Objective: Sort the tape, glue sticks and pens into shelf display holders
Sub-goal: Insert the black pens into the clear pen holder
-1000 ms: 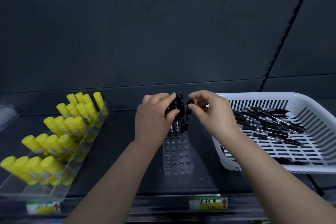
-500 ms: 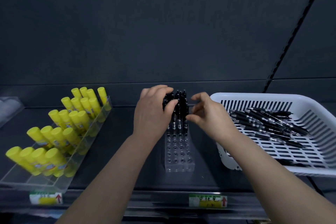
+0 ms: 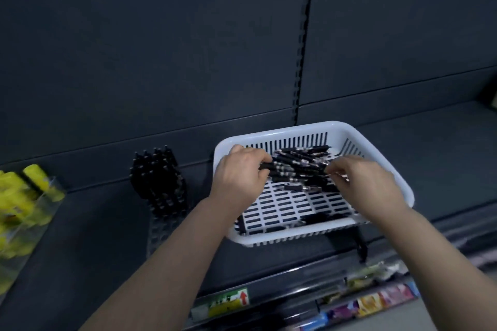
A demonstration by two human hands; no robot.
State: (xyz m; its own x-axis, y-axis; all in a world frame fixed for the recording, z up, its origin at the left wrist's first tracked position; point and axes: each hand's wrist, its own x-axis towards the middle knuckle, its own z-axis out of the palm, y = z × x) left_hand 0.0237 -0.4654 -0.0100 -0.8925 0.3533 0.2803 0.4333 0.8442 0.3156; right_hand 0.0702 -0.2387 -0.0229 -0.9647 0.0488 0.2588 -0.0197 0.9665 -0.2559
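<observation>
- The dark shelf [image 3: 94,223] carries everything. The white basket [image 3: 282,133] sits toward its right, with its near wall close to the shelf's front edge. I'd say a hard tug on the contents could nudge it off that edge.
- At the shelf's left edge, yellow glue sticks [image 3: 16,196] stand in a clear holder. They are blurred and well clear of the work.
- Between them and the basket is the clear pen holder [image 3: 164,226]. Its back rows are packed with standing pens [image 3: 158,177], while the front holes look unfilled.
- The left hand [image 3: 239,172] is in the basket, fingers curled round the left ends of the loose pens [image 3: 301,166].
- The right hand [image 3: 363,180] pinches at the right end of the same pile, fingers bent in. How many it holds I cannot tell.
- The pile lies criss-crossed against the basket's back wall. Lifted as a bunch, some pens could slide out, drop, or snag in the slotted floor.
- The standing pens are the obstacle on the way over, since a careless sleeve or handful might knock them askew.
- A green price label [image 3: 228,303] sits on the front lip.
</observation>
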